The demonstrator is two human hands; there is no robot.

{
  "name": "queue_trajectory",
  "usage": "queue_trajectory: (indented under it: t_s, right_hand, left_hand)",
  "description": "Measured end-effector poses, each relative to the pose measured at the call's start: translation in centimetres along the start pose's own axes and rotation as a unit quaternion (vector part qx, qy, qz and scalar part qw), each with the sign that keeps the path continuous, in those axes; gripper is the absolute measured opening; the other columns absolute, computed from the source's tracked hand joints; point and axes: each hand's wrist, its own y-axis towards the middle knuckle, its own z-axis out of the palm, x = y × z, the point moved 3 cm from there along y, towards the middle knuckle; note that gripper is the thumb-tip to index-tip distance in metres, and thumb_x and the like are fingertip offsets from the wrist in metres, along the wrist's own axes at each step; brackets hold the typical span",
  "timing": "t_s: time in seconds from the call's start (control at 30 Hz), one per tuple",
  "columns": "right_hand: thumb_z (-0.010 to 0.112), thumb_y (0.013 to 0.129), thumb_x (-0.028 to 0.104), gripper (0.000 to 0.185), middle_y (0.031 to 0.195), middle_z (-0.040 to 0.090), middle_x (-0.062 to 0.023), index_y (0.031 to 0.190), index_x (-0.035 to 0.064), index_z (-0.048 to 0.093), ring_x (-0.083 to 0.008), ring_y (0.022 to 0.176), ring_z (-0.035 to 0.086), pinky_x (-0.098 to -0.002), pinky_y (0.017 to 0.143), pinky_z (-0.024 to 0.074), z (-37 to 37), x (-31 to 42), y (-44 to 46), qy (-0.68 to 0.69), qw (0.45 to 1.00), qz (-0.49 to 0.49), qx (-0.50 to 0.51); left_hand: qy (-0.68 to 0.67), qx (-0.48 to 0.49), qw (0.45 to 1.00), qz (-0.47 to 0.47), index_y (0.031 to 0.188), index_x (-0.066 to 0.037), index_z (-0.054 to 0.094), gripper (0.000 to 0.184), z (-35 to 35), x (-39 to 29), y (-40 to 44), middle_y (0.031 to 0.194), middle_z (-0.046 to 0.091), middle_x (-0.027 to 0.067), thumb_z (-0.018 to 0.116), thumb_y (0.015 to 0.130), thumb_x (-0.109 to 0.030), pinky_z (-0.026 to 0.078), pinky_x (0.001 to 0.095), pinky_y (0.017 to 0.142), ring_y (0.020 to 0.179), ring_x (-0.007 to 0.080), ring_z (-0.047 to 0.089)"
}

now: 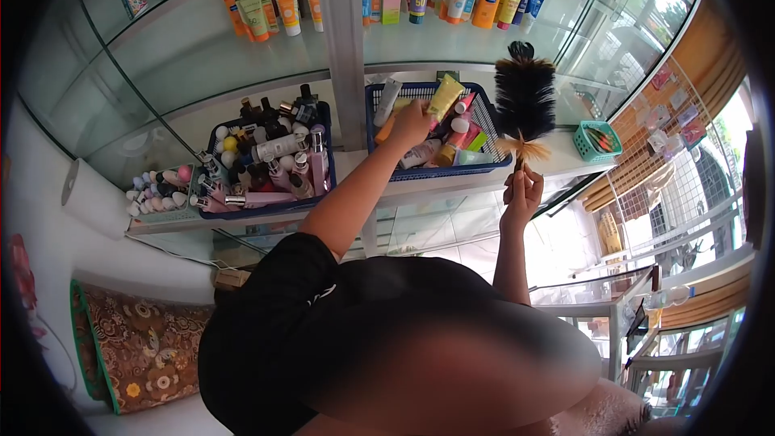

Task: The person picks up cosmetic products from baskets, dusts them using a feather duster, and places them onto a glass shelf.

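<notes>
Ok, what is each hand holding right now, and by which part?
The right hand holds the black feather duster by its handle, just below the feathers. The left hand holds the yellow tube near its lower end.

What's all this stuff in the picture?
Feather duster: one, black and tan, centre-right
Yellow tube: one, yellow, centre
Large baskets: two, blue, lower shelf
Bottles: many, mixed, left blue basket
Small basket: one, turquoise, shelf's right end
Upper tubes: many, mixed, upper shelf
Cylinder: one, white, far left
Patterned fabric: one, brown, green-edged, lower left
Wire rack: one, white, right
Shirt: one, black, bottom
Left hand: one, bare, holding yellow tube
Right hand: one, bare, gripping duster
</notes>
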Motion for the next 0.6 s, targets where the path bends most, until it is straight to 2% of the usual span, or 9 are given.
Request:
queue_trajectory:
  t_s: [0.03, 0.07, 0.2, 0.27, 0.3, 0.4, 0.43, 0.57, 0.6]
  right_hand:
    - [0.054, 0.098, 0.013, 0.015, 0.074, 0.058, -0.0045, 0.111, 0.0061, 0.052, -0.0006, 0.048, 0.036, -0.0156, 0.043, 0.0252, 0.1, 0.2, 0.0, -0.002, 1.000, 0.000, 0.001]
    - [0.054, 0.098, 0.013, 0.015, 0.074, 0.058, -0.0045, 0.111, 0.0059, 0.052, -0.0007, 0.048, 0.036, -0.0157, 0.043, 0.0252, 0.3, 0.4, 0.0, -0.003, 1.000, 0.001, 0.007]
    - [0.052, 0.100, 0.017, 0.020, 0.073, 0.055, -0.0031, 0.118, 0.0079, 0.049, -0.0019, 0.048, 0.035, -0.0170, 0.044, 0.0265, 1.7, 1.1, -0.7, 0.021, 0.999, 0.010, 0.025]
    - [0.052, 0.100, 0.018, 0.021, 0.073, 0.053, -0.0023, 0.119, 0.0095, 0.047, -0.0025, 0.048, 0.035, -0.0176, 0.043, 0.0266, 2.8, 1.1, -0.8, 0.035, 0.999, 0.007, 0.036]
    - [0.052, 0.100, 0.018, 0.020, 0.073, 0.053, -0.0021, 0.119, 0.0098, 0.047, -0.0026, 0.048, 0.034, -0.0178, 0.043, 0.0265, 3.8, 1.7, -1.2, 0.045, 0.998, 0.008, 0.043]
    - [0.053, 0.099, 0.016, 0.021, 0.072, 0.052, -0.0029, 0.118, 0.0095, 0.046, -0.0035, 0.048, 0.036, -0.0178, 0.043, 0.0273, 6.5, 2.5, -2.4, 0.070, 0.995, 0.011, 0.070]
    - [0.053, 0.099, 0.015, 0.022, 0.073, 0.054, -0.0040, 0.119, 0.0090, 0.046, -0.0033, 0.048, 0.036, -0.0174, 0.043, 0.0276, 7.1, 2.3, -2.9, 0.080, 0.993, 0.009, 0.088]
    - [0.053, 0.098, 0.013, 0.023, 0.074, 0.056, -0.0060, 0.119, 0.0085, 0.044, -0.0033, 0.048, 0.037, -0.0173, 0.044, 0.0281, 10.9, 2.0, -5.4, 0.099, 0.986, 0.028, 0.134]
    - [0.053, 0.098, 0.012, 0.023, 0.074, 0.056, -0.0061, 0.119, 0.0085, 0.044, -0.0034, 0.048, 0.038, -0.0174, 0.044, 0.0282, 12.1, 2.0, -5.9, 0.104, 0.983, 0.033, 0.145]
  left_hand:
    - [-0.138, 0.041, 0.988, -0.056, 0.123, -0.005, 0.054, 0.033, -0.1, -0.6, -1.6, 0.109, 0.064, 0.0135, 0.057, 0.092, -0.015, 0.054, 0.0431, 0.081, 0.099, 0.0297, 0.065]
    - [-0.275, 0.075, 0.952, -0.111, 0.127, -0.006, 0.052, 0.034, -0.4, -1.3, -3.5, 0.114, 0.062, 0.0121, 0.055, 0.094, -0.014, 0.053, 0.0437, 0.082, 0.101, 0.0280, 0.064]
    - [-0.546, 0.185, 0.812, -0.089, 0.131, -0.007, 0.048, 0.036, -3.7, -7.2, -9.1, 0.113, 0.059, 0.0069, 0.052, 0.098, -0.021, 0.048, 0.0427, 0.091, 0.107, 0.0239, 0.058]
    - [-0.625, 0.232, 0.738, -0.106, 0.132, -0.007, 0.047, 0.037, -5.3, -9.3, -11.0, 0.116, 0.057, 0.0070, 0.045, 0.101, -0.026, 0.047, 0.0402, 0.092, 0.105, 0.0206, 0.057]
    - [-0.639, 0.233, 0.721, -0.131, 0.134, -0.007, 0.046, 0.045, -5.7, -9.5, -11.4, 0.107, 0.056, 0.0052, 0.043, 0.101, -0.037, 0.045, 0.0363, 0.086, 0.092, 0.0180, 0.056]
    - [-0.697, 0.279, 0.654, -0.088, 0.130, -0.005, 0.047, 0.047, -8.5, -10.7, -13.1, 0.100, 0.053, 0.0044, 0.044, 0.100, -0.042, 0.043, 0.0340, 0.083, 0.084, 0.0187, 0.051]
    - [-0.682, 0.230, 0.687, -0.101, 0.131, -0.008, 0.048, 0.050, -9.6, -11.7, -14.0, 0.090, 0.048, 0.0022, 0.043, 0.100, -0.047, 0.039, 0.0309, 0.075, 0.077, 0.0151, 0.045]
    - [-0.735, 0.255, 0.627, -0.033, 0.136, -0.017, 0.045, 0.054, -12.8, -10.5, -15.6, 0.087, 0.045, -0.0005, 0.039, 0.098, -0.055, 0.035, 0.0296, 0.070, 0.076, 0.0118, 0.041]
    - [-0.737, 0.224, 0.637, -0.040, 0.136, -0.017, 0.045, 0.054, -13.8, -10.5, -16.2, 0.087, 0.046, -0.0006, 0.039, 0.098, -0.055, 0.035, 0.0299, 0.070, 0.076, 0.0119, 0.041]
